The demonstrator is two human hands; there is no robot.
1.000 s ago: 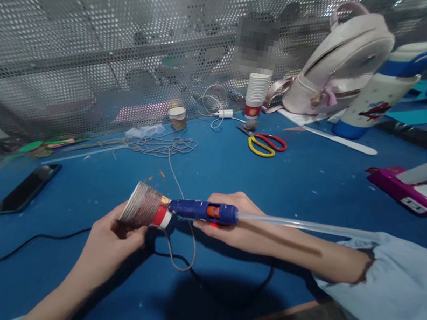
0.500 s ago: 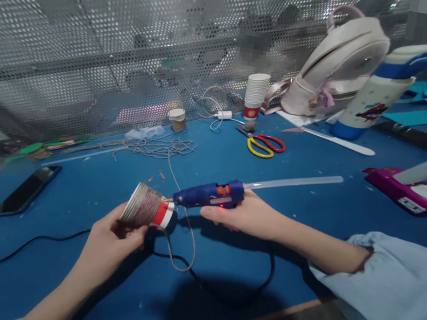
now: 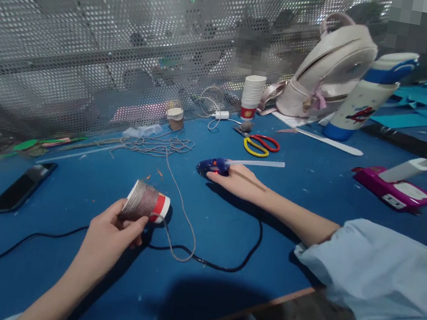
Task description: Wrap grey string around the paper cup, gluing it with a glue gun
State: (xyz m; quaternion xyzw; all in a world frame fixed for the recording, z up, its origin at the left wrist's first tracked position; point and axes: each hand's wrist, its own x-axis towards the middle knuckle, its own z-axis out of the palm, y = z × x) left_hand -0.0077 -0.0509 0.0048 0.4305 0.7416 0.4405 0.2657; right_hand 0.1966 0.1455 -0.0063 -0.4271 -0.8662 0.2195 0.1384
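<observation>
My left hand (image 3: 110,235) is closed around a paper cup (image 3: 146,202) wrapped in grey string, held on its side just above the blue table (image 3: 56,265). A loose strand of string (image 3: 180,209) runs from the cup back to a pile of string (image 3: 158,145). My right hand (image 3: 237,180) reaches out over the table and rests on a blue hot glue gun (image 3: 212,166), which lies on the surface with a clear glue stick (image 3: 256,163) sticking out behind. Its black cord (image 3: 220,265) trails toward me.
A black phone (image 3: 20,188) lies at the left. Behind are a stack of paper cups (image 3: 252,96), yellow and red scissors (image 3: 261,145), a small cup (image 3: 174,117), a pale backpack (image 3: 330,70), a white and blue bottle (image 3: 367,98) and a magenta box (image 3: 394,189). A perforated metal wall (image 3: 96,26) closes the back.
My right hand has carried the glue gun away from the cup and set it down farther back on the table. My left hand still holds the cup in about the same place.
</observation>
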